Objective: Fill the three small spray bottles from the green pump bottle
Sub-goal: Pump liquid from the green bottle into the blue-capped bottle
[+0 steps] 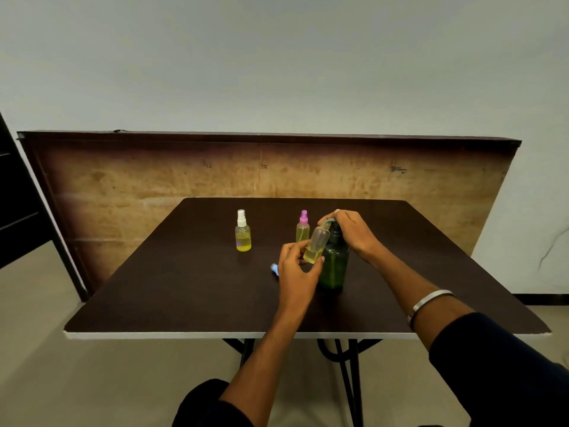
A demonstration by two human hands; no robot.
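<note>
The green bottle [334, 266] stands upright on the table [184, 288], under the right hand [351, 231] and just right of the left hand [297, 268]. Its body is translucent dark green; the liquid level inside cannot be read. The right hand lies over the pump head [331, 223], fingers curled down around it, pressing on the top.

The open bottle [317, 245] is clear, has no cap, and is held tilted, with its mouth up against the pump spout beneath the right hand's fingers. A shallow layer of yellow liquid sits in its lower end; the rest is clear. The left hand pinches this bottle at its lower end between thumb and fingers.

The blue cap [274, 269] lies on its side on the table, touching or just beside the left edge of the left hand; most of it is hidden behind that hand.

The pink-cap bottle [303, 229] stands upright just beyond the left hand and left of the right hand's fingertips. It holds pale yellow liquid; the lower part is hidden behind the left hand and the open bottle.

The white-cap bottle [243, 232] stands upright well to the left of both hands. Yellow liquid fills about its lower half.

A metal bangle [429, 302] circles the right forearm, near a dark sleeve [492, 365]. A brown board [154, 180] stands upright against the wall beyond the table's far edge.
</note>
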